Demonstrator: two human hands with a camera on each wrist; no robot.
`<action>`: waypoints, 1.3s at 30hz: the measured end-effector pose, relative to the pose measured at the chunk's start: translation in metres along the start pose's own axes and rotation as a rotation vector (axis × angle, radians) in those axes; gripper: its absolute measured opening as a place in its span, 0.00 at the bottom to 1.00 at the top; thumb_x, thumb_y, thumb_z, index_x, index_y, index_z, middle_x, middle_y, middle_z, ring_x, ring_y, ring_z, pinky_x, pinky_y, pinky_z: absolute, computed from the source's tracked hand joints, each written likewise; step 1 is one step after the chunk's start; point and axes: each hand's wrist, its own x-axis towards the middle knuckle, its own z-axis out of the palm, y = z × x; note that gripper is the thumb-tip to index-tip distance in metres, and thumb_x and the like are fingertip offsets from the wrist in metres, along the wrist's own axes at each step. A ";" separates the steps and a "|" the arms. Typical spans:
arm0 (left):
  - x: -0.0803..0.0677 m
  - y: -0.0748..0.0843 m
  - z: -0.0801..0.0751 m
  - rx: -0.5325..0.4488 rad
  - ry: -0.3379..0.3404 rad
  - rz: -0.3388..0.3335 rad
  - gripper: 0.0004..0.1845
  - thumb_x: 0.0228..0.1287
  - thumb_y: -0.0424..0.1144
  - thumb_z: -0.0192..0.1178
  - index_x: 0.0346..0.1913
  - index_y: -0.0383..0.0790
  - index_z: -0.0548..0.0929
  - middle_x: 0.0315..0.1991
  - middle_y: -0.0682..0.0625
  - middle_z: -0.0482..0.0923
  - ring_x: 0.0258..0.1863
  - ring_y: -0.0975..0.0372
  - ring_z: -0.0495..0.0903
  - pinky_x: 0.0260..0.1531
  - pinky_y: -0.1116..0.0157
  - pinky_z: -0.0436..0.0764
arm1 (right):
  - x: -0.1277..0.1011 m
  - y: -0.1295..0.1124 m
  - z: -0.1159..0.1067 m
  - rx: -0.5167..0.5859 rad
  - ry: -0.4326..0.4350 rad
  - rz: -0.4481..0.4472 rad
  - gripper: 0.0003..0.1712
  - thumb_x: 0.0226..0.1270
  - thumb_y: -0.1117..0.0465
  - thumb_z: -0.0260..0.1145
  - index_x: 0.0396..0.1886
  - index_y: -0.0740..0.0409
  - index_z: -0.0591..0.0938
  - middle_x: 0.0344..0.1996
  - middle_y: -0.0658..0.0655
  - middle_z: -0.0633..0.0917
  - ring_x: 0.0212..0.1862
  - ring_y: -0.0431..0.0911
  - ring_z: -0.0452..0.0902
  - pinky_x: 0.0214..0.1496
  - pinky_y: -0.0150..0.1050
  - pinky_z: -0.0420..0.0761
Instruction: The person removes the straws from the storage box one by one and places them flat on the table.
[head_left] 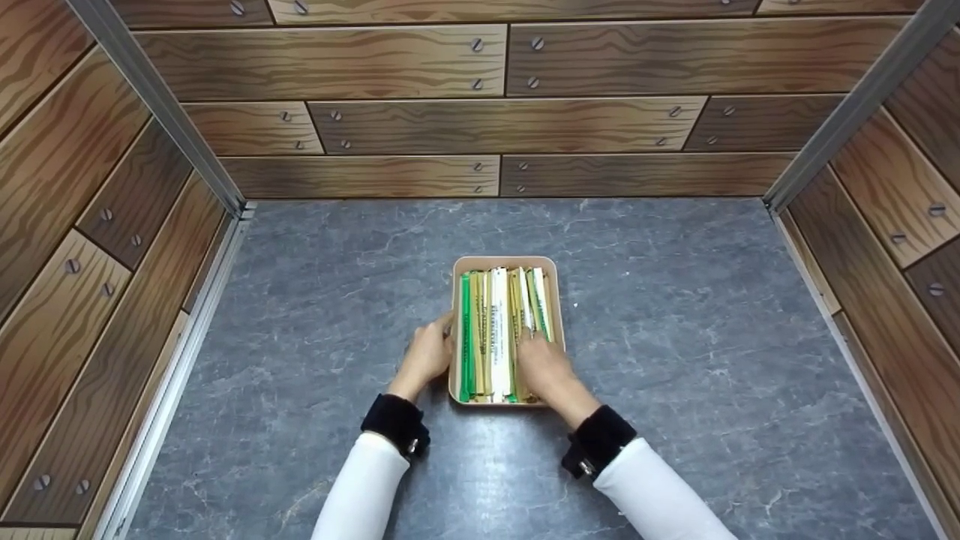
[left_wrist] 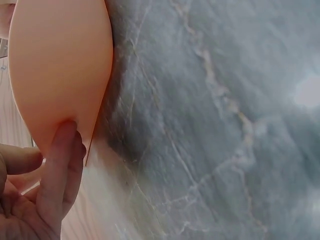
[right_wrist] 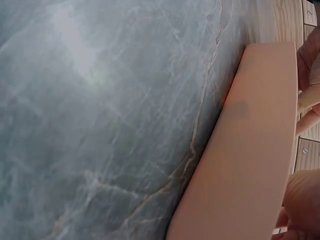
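A pinkish-beige box (head_left: pixel 555 300) stands on the grey marbled surface, packed with long thin stick packets in green, gold and white (head_left: pixel 499 330). My left hand (head_left: pixel 429 352) is beside its left wall. In the left wrist view, the fingers (left_wrist: pixel 64 165) of that hand are fairly straight and touch the outside of the box (left_wrist: pixel 62 60). My right hand (head_left: pixel 544 367) reaches into the right part of the box, over the packets. Its fingertips are hidden among them, and whether it pinches one does not show. The right wrist view catches the box's near wall (right_wrist: pixel 245 150) with the right hand (right_wrist: pixel 302 200) above it.
Wood-patterned panels (head_left: pixel 502 124) enclose the surface at the back and on both sides. Grey metal strips run along the left and right corners. The marbled surface (head_left: pixel 675 360) extends around the box. Black wrist straps are worn over white sleeves.
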 end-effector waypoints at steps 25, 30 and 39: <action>0.002 -0.007 -0.003 -0.159 -0.036 -0.074 0.29 0.66 0.27 0.55 0.71 0.37 0.69 0.22 0.44 0.80 0.14 0.63 0.73 0.16 0.66 0.75 | -0.004 0.017 -0.019 0.277 0.092 0.139 0.27 0.59 0.70 0.68 0.60 0.67 0.77 0.36 0.70 0.84 0.27 0.55 0.82 0.23 0.42 0.82; 0.002 -0.007 -0.003 -0.163 -0.038 -0.085 0.29 0.66 0.28 0.56 0.71 0.38 0.69 0.22 0.45 0.80 0.14 0.63 0.73 0.15 0.66 0.75 | -0.009 0.022 -0.024 0.293 0.166 0.121 0.28 0.59 0.70 0.69 0.61 0.67 0.77 0.32 0.68 0.84 0.28 0.58 0.82 0.25 0.47 0.82; 0.003 -0.007 -0.003 -0.174 -0.037 -0.088 0.28 0.67 0.28 0.55 0.71 0.38 0.70 0.24 0.45 0.80 0.16 0.63 0.74 0.16 0.66 0.76 | -0.019 0.064 -0.042 0.441 0.301 0.118 0.23 0.61 0.74 0.63 0.58 0.69 0.79 0.31 0.65 0.86 0.21 0.48 0.79 0.21 0.39 0.80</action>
